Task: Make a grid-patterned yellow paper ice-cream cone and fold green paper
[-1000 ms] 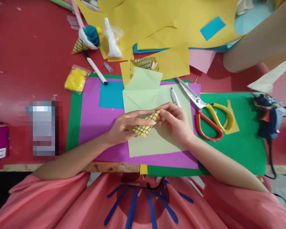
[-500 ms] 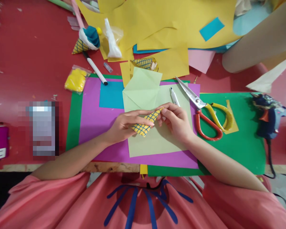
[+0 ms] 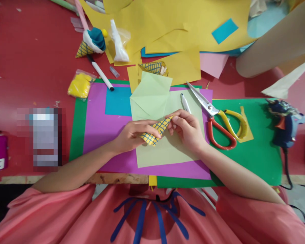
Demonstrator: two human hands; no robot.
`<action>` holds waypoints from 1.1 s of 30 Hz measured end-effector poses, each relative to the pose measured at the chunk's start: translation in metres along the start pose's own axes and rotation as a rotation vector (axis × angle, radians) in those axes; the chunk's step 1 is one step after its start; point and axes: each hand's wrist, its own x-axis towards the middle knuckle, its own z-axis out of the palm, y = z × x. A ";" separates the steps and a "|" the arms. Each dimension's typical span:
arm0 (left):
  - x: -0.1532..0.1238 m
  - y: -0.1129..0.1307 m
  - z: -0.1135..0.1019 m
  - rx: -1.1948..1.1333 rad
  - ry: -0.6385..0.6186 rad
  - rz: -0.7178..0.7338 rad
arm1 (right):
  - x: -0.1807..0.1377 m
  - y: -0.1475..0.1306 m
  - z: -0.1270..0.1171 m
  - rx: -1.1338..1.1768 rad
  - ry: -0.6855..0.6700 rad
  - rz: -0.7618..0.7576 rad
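Observation:
Between my hands is a small yellow paper cone point(image 3: 159, 128) with blue crossed lines, its wide end toward the lower left and its tip toward the upper right. My left hand point(image 3: 133, 135) is closed round the wide end, fingers lying over the paper. My right hand point(image 3: 186, 128) pinches the narrow tip between thumb and fingers. Below them lies a pale green sheet point(image 3: 167, 152) on purple paper point(image 3: 112, 130). Just beyond my hands rests a folded light green paper point(image 3: 151, 93), and an uncapped marker point(image 3: 185, 103) lies beside it.
Scissors point(image 3: 213, 113) with red and yellow handles lie open to the right, before a glue gun point(image 3: 287, 127). A second lined cone point(image 3: 154, 68), a paper ice cream point(image 3: 93, 42), a white pen point(image 3: 101, 73) and a bag of yellow clay point(image 3: 80, 84) sit farther back.
My left fingers have shifted slightly back along the cone, toward its wide end. My right hand keeps its pinch at the tip. The view has moved a little.

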 end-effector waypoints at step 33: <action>0.001 0.003 0.003 -0.122 0.040 -0.124 | 0.001 -0.001 0.000 -0.070 0.037 -0.017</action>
